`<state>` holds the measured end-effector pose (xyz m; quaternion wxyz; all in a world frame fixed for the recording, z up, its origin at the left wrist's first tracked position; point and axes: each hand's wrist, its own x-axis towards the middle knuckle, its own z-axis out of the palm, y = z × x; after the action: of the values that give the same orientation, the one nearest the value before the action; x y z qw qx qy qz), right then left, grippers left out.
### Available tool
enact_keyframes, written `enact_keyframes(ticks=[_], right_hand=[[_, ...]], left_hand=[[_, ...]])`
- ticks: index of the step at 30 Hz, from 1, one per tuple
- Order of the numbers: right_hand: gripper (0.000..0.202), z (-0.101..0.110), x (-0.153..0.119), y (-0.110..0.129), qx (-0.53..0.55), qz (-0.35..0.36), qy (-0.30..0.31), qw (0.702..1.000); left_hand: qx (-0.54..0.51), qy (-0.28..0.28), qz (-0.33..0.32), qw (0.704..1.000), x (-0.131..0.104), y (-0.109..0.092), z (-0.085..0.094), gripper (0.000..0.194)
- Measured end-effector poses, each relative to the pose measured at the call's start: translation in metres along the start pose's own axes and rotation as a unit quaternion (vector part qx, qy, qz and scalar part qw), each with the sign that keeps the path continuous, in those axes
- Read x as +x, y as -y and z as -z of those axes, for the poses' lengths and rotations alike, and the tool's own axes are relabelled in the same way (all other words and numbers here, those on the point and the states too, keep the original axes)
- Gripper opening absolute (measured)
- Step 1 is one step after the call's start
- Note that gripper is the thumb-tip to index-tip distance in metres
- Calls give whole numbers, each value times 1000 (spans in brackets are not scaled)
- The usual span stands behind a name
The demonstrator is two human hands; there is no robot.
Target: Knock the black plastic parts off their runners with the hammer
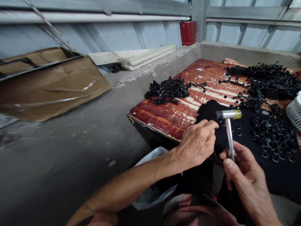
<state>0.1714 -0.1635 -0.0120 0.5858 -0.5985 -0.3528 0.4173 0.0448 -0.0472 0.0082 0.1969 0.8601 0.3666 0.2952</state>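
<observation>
My right hand (246, 175) grips the metal handle of a small hammer (229, 131). The hammer stands nearly upright; its silver head has one dark end and one yellow end. To its left, my left hand (198, 142) is closed in a pinch over the black cloth (209, 110), and whatever it may hold is hidden. Small black rings (238, 130) lie on the cloth behind the hammer. On the right, a heap of black round pieces and rings (270, 138) is spread over the cloth.
The worn red-brown board (162, 116) carries a pile of black plastic parts (168, 89) at left and a larger pile (270, 80) at back right. A white basket (295, 111) stands at the right edge. A plastic bag (152, 155) hangs below the board. Cardboard (51, 84) leans at left.
</observation>
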Motion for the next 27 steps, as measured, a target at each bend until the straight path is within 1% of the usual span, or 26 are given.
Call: enact_keyframes(ticks=[3,5,6,8,10,11,12,14,15,16,17,19,21,23,25,27], right_hand=[[44,-18,-1,-4,44,-20,9,999],[42,-20,0,-4,59,-27,5,998],[42,-19,2,-3,66,-24,-1,998],[42,-16,5,0,78,-12,-10,997],[41,-15,8,3,87,-10,-1,996],[40,-16,9,5,89,-13,11,996],[40,-17,10,6,91,-17,24,995],[40,-20,11,6,93,-19,35,995],[41,-20,11,6,88,-16,32,995],[41,-20,12,5,78,-11,28,997],[40,-19,12,4,63,-5,20,998],[40,-12,11,2,29,14,8,999],[40,-2,10,-2,-4,33,-7,999],[39,9,7,-4,-24,46,-37,998],[38,18,4,-6,-32,46,-71,996],[37,23,1,-7,-31,39,-93,994]], left_hand=[[-4,8,35,999,-2,-6,-3,25],[-5,22,38,999,-7,-6,-2,26],[6,18,33,999,-11,-5,-1,27],[54,-15,16,998,-22,-4,5,28],[104,-46,-19,993,-33,-6,12,29],[109,-40,-44,992,-37,-8,16,28],[98,-16,-67,993,-39,-10,19,27],[44,57,-94,993,-40,-11,24,23],[17,86,-93,992,-39,-10,25,22],[-4,103,-85,991,-36,-8,26,21],[-13,105,-72,992,-32,-4,26,20],[3,77,-35,996,-22,5,25,19],[47,42,15,998,-10,16,21,18],[83,18,50,995,2,26,17,17],[92,4,50,994,12,33,12,16],[88,1,40,995,18,35,8,15]])
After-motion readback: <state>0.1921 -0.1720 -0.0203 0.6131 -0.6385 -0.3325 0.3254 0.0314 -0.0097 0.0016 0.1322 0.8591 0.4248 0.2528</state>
